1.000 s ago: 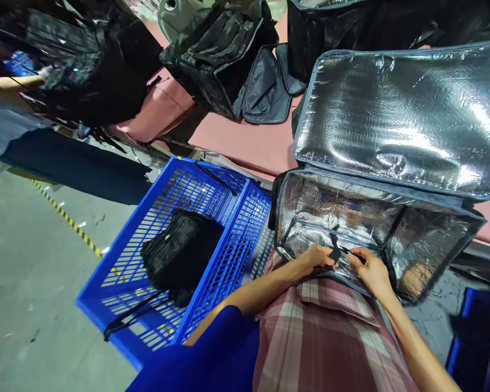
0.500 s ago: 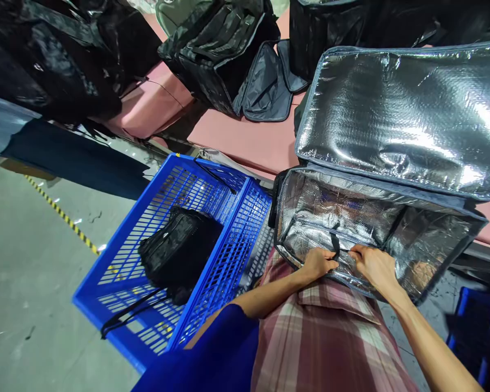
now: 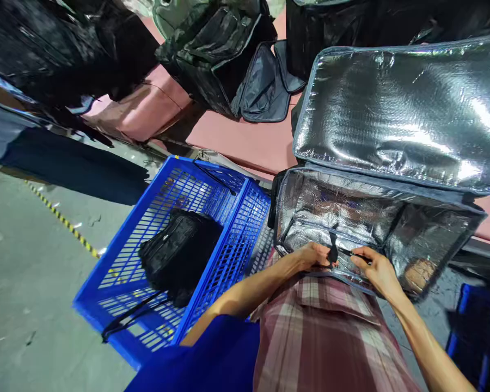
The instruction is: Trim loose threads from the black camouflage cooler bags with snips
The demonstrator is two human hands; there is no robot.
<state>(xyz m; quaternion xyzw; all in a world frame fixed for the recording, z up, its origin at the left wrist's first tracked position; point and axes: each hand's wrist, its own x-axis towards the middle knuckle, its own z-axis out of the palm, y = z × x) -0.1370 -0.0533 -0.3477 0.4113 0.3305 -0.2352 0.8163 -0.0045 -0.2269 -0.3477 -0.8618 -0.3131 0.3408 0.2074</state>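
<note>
Over an open silver-lined bag (image 3: 330,195), the left grip (image 3: 315,256) pinches a black strap (image 3: 333,255) stretching lengthwise toward the bag's far side; just right, the right grip (image 3: 378,270) clasps a slim dark tool (image 3: 346,251).

Workshop: foil-lined bag (image 3: 400,120), black bags (image 3: 212,60), blue crate (image 3: 204,277) (striped floor tape (image 3: 61,218)).

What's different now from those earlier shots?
The right hand has turned, showing more of its slim dark tool than half a second ago. The large dark bag at upper left has shifted, baring more pink surface. The left hand still pinches the black strap; the silver-lined bag and blue basket stayed put.
</note>
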